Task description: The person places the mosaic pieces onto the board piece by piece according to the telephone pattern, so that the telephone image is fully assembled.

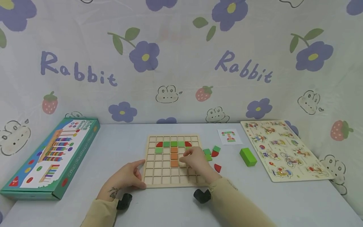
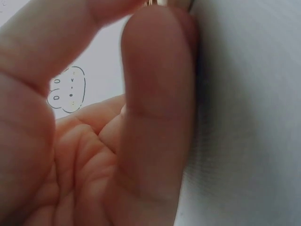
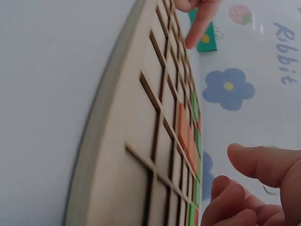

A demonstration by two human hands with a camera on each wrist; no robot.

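Note:
A wooden grid board [image 1: 166,184] lies on the table. Near its far edge are red quarter-round tiles [image 1: 159,144] and green tiles [image 1: 166,144], with a column of orange tiles [image 1: 174,156] below the middle. My left hand [image 1: 124,176] touches the board's left side, index finger at the edge and thumb at the near corner. Over the board's right half hovers my right hand [image 1: 197,160], its fingertips beside the lowest orange tile. In the right wrist view the thumb [image 3: 261,164] stands apart from the bent fingers, and no tile shows between them.
Right of the board lie loose green tiles [image 1: 208,157] and red quarter-rounds [image 1: 217,168]. Behind them is a pattern card [image 1: 238,138]. Farther right are a green block [image 1: 248,157] and a picture puzzle board [image 1: 286,151]. A boxed game [image 1: 54,154] lies at the left.

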